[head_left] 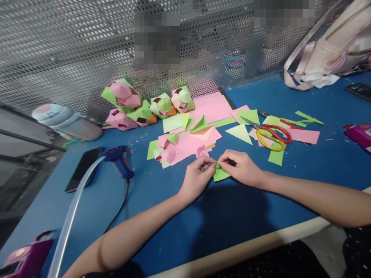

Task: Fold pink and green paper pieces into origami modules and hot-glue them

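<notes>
My left hand (198, 175) and my right hand (242, 166) meet over a small piece of green paper (220, 174) lying on the blue table (232, 216). Both hands pinch the paper's upper edge with fingertips pressed together. The paper's lower part sticks out below my right hand. Just beyond my hands lies a heap of pink and green folded paper pieces (185, 144).
Several finished pink-and-green paper balls (145, 104) line the perforated metal wall. Red-and-yellow scissors (272, 135) lie on paper scraps at the right. A blue glue gun (118, 158), a black phone (84, 168) and a pale bottle (68, 121) are at the left. A pink bag (333, 50) sits far right.
</notes>
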`<state>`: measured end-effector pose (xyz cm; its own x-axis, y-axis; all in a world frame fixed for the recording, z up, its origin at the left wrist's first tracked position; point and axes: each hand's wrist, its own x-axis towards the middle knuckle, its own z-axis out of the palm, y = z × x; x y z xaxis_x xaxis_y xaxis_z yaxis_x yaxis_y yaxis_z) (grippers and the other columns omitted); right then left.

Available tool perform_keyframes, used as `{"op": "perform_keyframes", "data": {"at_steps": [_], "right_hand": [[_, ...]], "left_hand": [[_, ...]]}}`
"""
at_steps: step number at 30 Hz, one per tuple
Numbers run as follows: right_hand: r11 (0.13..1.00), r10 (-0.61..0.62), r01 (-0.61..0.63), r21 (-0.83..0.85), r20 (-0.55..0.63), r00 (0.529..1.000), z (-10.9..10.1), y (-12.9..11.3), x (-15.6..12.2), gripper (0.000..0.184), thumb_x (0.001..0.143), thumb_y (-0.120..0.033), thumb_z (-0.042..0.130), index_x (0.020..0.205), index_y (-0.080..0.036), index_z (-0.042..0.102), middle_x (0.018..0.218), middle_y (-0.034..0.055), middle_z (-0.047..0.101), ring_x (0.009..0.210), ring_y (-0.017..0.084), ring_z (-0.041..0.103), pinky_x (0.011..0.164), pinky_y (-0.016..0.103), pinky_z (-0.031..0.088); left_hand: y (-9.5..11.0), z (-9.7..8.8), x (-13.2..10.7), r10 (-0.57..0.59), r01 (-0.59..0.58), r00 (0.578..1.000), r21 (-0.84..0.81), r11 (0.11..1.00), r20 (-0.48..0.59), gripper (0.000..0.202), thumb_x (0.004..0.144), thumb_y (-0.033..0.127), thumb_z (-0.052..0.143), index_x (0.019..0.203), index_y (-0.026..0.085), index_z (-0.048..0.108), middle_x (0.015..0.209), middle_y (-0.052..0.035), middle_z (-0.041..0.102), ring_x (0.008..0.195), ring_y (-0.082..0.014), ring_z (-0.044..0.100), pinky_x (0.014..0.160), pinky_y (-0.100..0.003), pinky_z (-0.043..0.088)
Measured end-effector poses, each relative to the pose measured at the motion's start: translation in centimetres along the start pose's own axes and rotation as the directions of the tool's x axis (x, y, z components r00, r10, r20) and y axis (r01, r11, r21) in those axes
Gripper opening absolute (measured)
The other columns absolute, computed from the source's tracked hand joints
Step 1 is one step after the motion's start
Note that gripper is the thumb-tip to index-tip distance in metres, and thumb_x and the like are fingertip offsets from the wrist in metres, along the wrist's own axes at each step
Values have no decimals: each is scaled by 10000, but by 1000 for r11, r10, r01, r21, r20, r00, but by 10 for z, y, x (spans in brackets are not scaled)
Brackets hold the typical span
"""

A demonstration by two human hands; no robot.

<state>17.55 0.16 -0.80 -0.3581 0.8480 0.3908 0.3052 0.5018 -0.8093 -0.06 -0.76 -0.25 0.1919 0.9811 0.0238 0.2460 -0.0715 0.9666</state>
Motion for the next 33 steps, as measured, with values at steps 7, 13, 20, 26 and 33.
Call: {"op": "perform_keyframes", "data": {"at_steps": [7,13,20,26,33], "right_hand": [[999,20,-19,-37,40,999,3,2,0,51,803,-121,576,819,-169,589,717,-23,526,635,93,477,583,217,375],[998,-15,16,-63,20,1000,3,4,1,81,811,-95,552,785,-166,579,719,-18,535,656,96,491,617,223,385],[997,70,-69,-29,42,997,-2,-2,-1,154,816,-195,583,966,-165,570,826,12,589,714,116,536,663,235,438],[993,95,-94,-75,10,995,-1,3,2,118,868,-227,545,782,-162,594,678,-19,585,602,91,507,575,219,389],[992,50,-51,-116,-14,999,1,9,0,124,864,-176,559,770,-159,638,716,4,656,649,109,580,617,226,414]], "left_hand": [[-3,1,-3,149,-137,987,160,977,-63,65,807,204,600,801,162,649,698,6,658,609,-90,583,573,-178,461],[-2,3,-3,178,-172,984,158,972,-25,43,788,187,620,821,166,636,714,7,660,599,-88,584,556,-175,460],[-6,0,-2,167,-145,976,154,977,-140,36,781,201,626,783,168,612,656,29,602,563,-78,522,533,-171,428],[-7,0,0,117,-102,971,82,991,-207,100,761,228,656,780,160,585,672,28,594,581,-75,518,553,-173,424],[-6,1,-1,96,-85,987,88,993,-132,87,769,223,644,802,169,586,636,45,535,556,-72,471,525,-176,385]]}}
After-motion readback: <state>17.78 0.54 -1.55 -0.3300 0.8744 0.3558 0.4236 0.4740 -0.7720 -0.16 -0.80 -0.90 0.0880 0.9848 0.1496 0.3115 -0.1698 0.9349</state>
